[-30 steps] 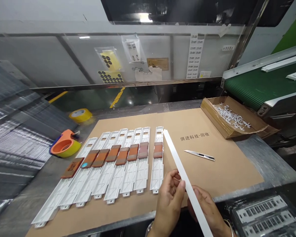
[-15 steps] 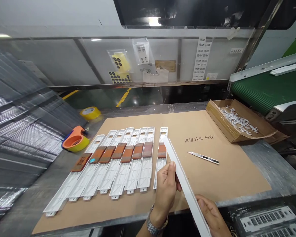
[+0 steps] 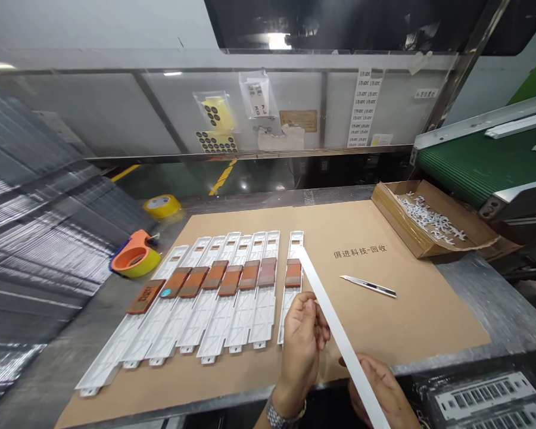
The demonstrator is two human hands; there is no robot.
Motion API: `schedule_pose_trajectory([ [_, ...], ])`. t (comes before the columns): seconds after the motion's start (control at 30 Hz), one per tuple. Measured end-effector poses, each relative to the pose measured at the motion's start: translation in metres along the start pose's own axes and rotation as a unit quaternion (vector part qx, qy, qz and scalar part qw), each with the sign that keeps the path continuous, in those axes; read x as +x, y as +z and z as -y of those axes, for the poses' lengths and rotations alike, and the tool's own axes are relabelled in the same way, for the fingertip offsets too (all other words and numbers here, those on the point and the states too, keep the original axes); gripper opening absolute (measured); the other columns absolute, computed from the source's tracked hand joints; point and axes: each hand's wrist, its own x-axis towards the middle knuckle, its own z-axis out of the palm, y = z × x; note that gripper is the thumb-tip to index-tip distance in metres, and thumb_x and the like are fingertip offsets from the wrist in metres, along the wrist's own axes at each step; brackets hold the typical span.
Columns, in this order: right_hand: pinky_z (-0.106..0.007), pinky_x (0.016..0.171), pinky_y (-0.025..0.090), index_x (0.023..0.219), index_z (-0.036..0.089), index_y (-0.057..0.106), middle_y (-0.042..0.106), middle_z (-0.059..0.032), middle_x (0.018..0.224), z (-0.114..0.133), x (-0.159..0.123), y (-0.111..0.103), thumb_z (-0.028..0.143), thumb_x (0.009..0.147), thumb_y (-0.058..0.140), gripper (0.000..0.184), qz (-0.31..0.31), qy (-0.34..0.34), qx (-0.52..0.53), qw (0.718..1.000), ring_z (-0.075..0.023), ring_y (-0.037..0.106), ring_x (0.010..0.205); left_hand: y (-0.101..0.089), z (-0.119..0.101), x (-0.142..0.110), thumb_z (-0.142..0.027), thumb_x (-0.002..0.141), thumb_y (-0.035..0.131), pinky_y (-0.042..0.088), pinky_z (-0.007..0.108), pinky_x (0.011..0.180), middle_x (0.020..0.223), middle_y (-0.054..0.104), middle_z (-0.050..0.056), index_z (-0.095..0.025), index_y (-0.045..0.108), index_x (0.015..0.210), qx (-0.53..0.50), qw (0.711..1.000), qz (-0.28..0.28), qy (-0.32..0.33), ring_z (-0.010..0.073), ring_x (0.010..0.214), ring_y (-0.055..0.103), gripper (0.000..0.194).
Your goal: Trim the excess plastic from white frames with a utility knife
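A long white plastic strip (image 3: 339, 333) slants from the middle of the view to the bottom edge, held up over the table's front. My left hand (image 3: 302, 339), with a metal watch on its wrist, grips the strip near its middle. Lower down, my right hand (image 3: 379, 387) is closed on the strip's near part; some of its fingers are hidden behind it. Just left of the strip lies a single white plastic panel (image 3: 296, 238) with a brown block (image 3: 293, 273) on it. Further left, several similar white panels (image 3: 214, 345) lie side by side, each bearing a brown block (image 3: 249, 274).
Cardboard (image 3: 411, 322) covers the table. A utility knife (image 3: 368, 286) lies on the right, beyond it a cardboard box (image 3: 397, 223) of small white parts. A green conveyor (image 3: 477, 164) stands at far right. An orange tape dispenser (image 3: 136, 253) and yellow tape roll (image 3: 162, 205) sit left.
The white strip has rolled in my hands, so its broad flat face shows now instead of its edge. My left fingers have shifted a little on it. The panels and blocks stay put.
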Motion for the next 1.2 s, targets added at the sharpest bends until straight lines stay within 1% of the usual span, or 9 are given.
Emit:
schedule_pose_trajectory([
  [0.13, -0.02, 0.038, 0.022, 0.086, 0.015, 0.062, 0.035, 0.0076, 0.05, 0.013, 0.01, 0.002, 0.058, 0.089, 0.047, 0.045, -0.01, -0.029, -0.017, 0.999, -0.0054, 0.024, 0.04, -0.004, 0.011, -0.007, -0.041, 0.08, 0.064, 0.042, 0.016, 0.056, 0.084, 0.058, -0.001, -0.021, 0.057, 0.097, 0.026, 0.999, -0.029, 0.012, 0.0054, 0.065, 0.05, 0.028],
  [0.3, -0.02, 0.043, 0.024, 0.087, 0.016, 0.062, 0.035, 0.007, 0.054, 0.035, 0.018, 0.007, 0.054, 0.089, 0.049, 0.04, -0.035, -0.047, -0.036, 0.998, -0.0066, 0.027, 0.046, -0.004, 0.013, -0.01, -0.047, 0.08, 0.06, 0.043, 0.021, 0.063, 0.107, 0.057, 0.005, -0.022, 0.057, 0.108, 0.048, 0.999, -0.021, 0.009, 0.0097, 0.078, 0.052, 0.038],
  [0.43, -0.022, 0.05, 0.028, 0.075, 0.014, 0.061, 0.04, 0.0036, 0.061, 0.038, 0.013, 0.01, 0.054, 0.089, 0.05, 0.043, -0.026, -0.062, -0.061, 0.996, -0.0088, 0.031, 0.055, 0.001, -0.002, 0.001, -0.043, 0.079, 0.064, 0.042, 0.021, 0.061, 0.094, 0.057, 0.002, -0.022, 0.056, 0.104, 0.04, 0.996, -0.017, 0.076, 0.0088, 0.072, 0.05, 0.034],
  [0.53, -0.023, 0.053, 0.03, 0.082, 0.015, 0.065, 0.042, 0.0026, 0.062, 0.029, 0.009, 0.006, 0.055, 0.09, 0.047, 0.044, -0.012, -0.049, -0.077, 0.996, -0.0101, 0.033, 0.057, 0.005, -0.013, 0.009, -0.036, 0.078, 0.066, 0.039, 0.019, 0.057, 0.082, 0.056, -0.001, -0.021, 0.054, 0.099, 0.05, 0.994, 0.0, 0.099, 0.0075, 0.065, 0.047, 0.028],
  [0.73, -0.026, 0.059, 0.034, 0.095, 0.016, 0.069, 0.05, -0.0007, 0.068, 0.014, 0.003, -0.004, 0.058, 0.088, 0.046, 0.048, -0.009, -0.031, -0.108, 0.994, -0.0133, 0.04, 0.063, 0.008, -0.02, 0.008, -0.033, 0.077, 0.068, 0.033, 0.016, 0.05, 0.076, 0.06, -0.003, -0.021, 0.05, 0.097, 0.072, 0.994, 0.044, 0.074, 0.0044, 0.057, 0.044, 0.029],
  [0.87, -0.027, 0.059, 0.035, 0.096, 0.017, 0.07, 0.054, -0.0021, 0.069, 0.011, 0.0, -0.006, 0.061, 0.086, 0.049, 0.05, -0.015, -0.021, -0.111, 0.993, -0.0139, 0.042, 0.062, 0.009, -0.02, 0.006, -0.037, 0.08, 0.065, 0.028, 0.015, 0.043, 0.06, 0.052, -0.008, -0.02, 0.05, 0.083, 0.068, 0.996, 0.026, 0.055, 0.0025, 0.046, 0.036, 0.023],
  [0.97, -0.024, 0.051, 0.032, 0.094, 0.016, 0.07, 0.047, 0.001, 0.059, 0.006, 0.0, -0.006, 0.062, 0.084, 0.051, 0.051, -0.01, -0.013, -0.078, 0.997, -0.0106, 0.036, 0.053, 0.008, -0.02, 0.007, -0.045, 0.086, 0.054, 0.026, 0.016, 0.039, 0.051, 0.042, -0.009, -0.019, 0.046, 0.07, 0.064, 0.996, 0.007, 0.064, 0.0035, 0.042, 0.034, 0.031],
  [1.07, -0.021, 0.042, 0.023, 0.093, 0.016, 0.069, 0.038, 0.0047, 0.052, -0.002, 0.0, -0.006, 0.064, 0.081, 0.054, 0.052, -0.014, 0.012, -0.034, 0.999, -0.0072, 0.028, 0.045, 0.006, -0.02, 0.007, -0.047, 0.088, 0.049, 0.026, 0.016, 0.037, 0.051, 0.044, -0.007, -0.019, 0.045, 0.067, 0.053, 0.996, -0.001, 0.068, 0.0043, 0.042, 0.034, 0.036],
  [1.2, -0.02, 0.041, 0.025, 0.091, 0.016, 0.07, 0.041, 0.0037, 0.051, -0.004, -0.002, -0.005, 0.066, 0.077, 0.057, 0.054, -0.045, 0.015, -0.034, 0.998, -0.0074, 0.031, 0.045, 0.005, -0.021, 0.006, -0.045, 0.087, 0.051, 0.025, 0.016, 0.037, 0.051, 0.045, -0.007, -0.019, 0.046, 0.067, 0.032, 0.997, 0.002, 0.063, 0.0044, 0.042, 0.035, 0.033],
])
